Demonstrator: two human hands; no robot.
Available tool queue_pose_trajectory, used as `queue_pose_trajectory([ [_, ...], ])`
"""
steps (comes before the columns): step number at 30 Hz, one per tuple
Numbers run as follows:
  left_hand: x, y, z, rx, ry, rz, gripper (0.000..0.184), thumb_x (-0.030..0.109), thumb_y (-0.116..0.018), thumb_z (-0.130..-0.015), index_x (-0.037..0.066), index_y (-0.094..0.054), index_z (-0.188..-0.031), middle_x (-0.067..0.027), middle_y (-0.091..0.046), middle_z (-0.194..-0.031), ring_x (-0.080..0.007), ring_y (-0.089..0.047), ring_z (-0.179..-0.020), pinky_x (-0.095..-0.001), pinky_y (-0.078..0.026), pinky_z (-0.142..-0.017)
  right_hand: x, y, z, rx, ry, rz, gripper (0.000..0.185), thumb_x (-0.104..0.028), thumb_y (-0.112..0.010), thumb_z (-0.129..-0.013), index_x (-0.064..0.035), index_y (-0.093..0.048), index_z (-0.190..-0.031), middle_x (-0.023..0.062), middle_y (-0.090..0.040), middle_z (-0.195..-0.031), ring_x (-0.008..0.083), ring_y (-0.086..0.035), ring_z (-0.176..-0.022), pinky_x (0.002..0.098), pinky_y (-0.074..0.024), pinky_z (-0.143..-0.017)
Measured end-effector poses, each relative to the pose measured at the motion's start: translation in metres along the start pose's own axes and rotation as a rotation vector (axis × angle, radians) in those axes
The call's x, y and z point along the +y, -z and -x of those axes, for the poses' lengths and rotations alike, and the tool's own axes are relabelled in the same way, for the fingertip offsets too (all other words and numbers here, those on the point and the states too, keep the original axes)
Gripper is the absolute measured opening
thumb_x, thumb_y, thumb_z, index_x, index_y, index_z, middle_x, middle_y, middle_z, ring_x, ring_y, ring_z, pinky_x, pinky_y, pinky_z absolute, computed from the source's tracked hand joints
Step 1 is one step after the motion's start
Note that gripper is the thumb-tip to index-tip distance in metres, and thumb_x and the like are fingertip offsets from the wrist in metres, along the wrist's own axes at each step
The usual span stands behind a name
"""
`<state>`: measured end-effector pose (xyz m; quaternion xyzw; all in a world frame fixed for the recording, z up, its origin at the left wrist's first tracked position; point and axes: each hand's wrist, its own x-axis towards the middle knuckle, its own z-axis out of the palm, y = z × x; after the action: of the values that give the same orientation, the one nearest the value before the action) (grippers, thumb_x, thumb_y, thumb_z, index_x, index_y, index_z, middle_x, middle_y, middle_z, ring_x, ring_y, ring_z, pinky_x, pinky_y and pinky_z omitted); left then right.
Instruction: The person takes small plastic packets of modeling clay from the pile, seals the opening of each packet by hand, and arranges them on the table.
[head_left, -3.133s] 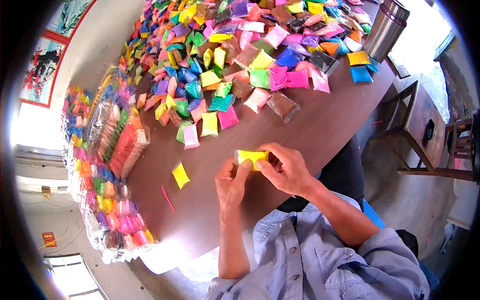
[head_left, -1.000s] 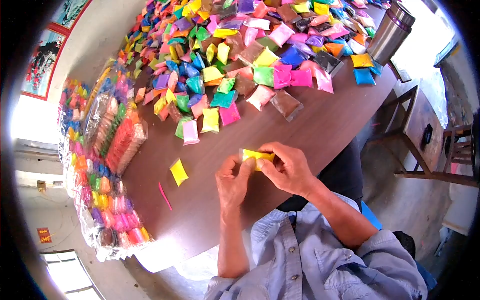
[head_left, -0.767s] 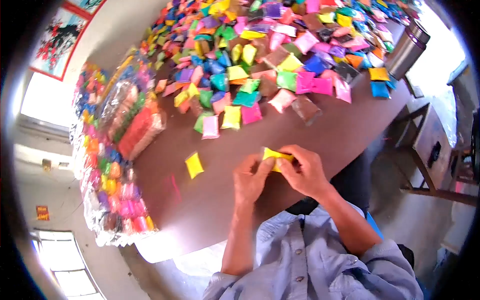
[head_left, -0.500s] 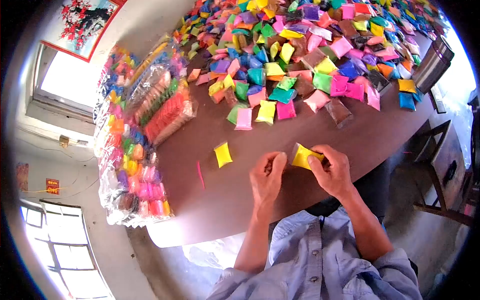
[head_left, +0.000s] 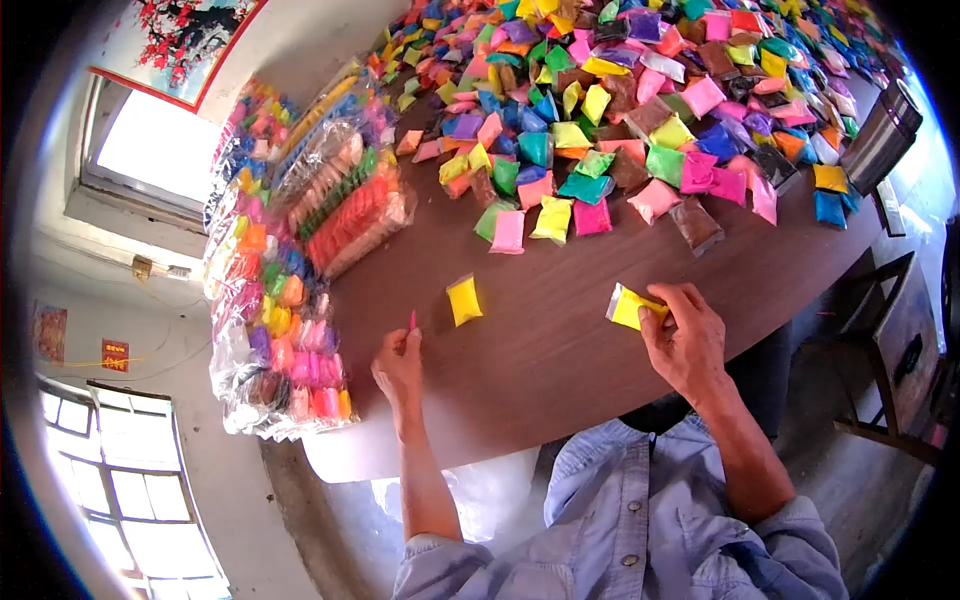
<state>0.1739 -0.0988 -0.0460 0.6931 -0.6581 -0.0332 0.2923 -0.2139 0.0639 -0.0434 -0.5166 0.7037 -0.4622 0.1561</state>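
Observation:
My left hand (head_left: 400, 368) is over the left part of the brown table (head_left: 540, 370), thumb and forefinger pinched on a thin pink strip (head_left: 413, 320). Only the strip's upper end shows above the fingertips. Farther right, my right hand (head_left: 688, 335) grips a small clear packet with yellow filling (head_left: 628, 308) between thumb and fingers. Its transparent end sticks out to the left. Between the two hands, a little farther back, another yellow packet (head_left: 464, 301) lies flat on the tabletop.
A big heap of small coloured packets (head_left: 600, 130) covers the far side of the table. Bagged bundles of packets (head_left: 345, 230) line the left edge. A steel flask (head_left: 882, 135) stands at the right, with a wooden stool (head_left: 885, 340) beyond the table edge.
My left hand has moved left, away from the right hand, to the pink strip and closed on it. My right hand still holds its yellow packet. The camera view has shifted slightly.

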Motion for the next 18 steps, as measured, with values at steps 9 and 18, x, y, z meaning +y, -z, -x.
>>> queue_pose_trajectory([
  [9, -0.007, 0.014, -0.013, -0.103, -0.287, -0.207, 0.017, 0.019, -0.063, -0.095, 0.006, -0.073, -0.099, -0.0192, -0.07, -0.092, -0.0385, -0.067, -0.085, -0.0473, -0.052, -0.075, 0.014, 0.006, 0.006, -0.007, 0.063, 0.003, 0.027, -0.014, -0.071, -0.095, -0.0006, -0.065, -0.117, 0.0156, -0.064, -0.112, 0.0281, -0.072, -0.098, 0.0333, -0.0626, -0.075],
  [18, 0.009, 0.034, 0.019, -0.288, -0.561, -0.347, 0.01, 0.01, -0.06, -0.097, 0.006, -0.069, -0.101, -0.0143, -0.066, -0.1, -0.0353, -0.065, -0.09, -0.0447, -0.055, -0.075, 0.021, 0.001, 0.005, 0.015, 0.06, -0.025, 0.022, -0.014, -0.072, -0.094, -0.0015, -0.067, -0.112, 0.0146, -0.067, -0.106, 0.0272, -0.073, -0.091, 0.0327, -0.0619, -0.072],
])
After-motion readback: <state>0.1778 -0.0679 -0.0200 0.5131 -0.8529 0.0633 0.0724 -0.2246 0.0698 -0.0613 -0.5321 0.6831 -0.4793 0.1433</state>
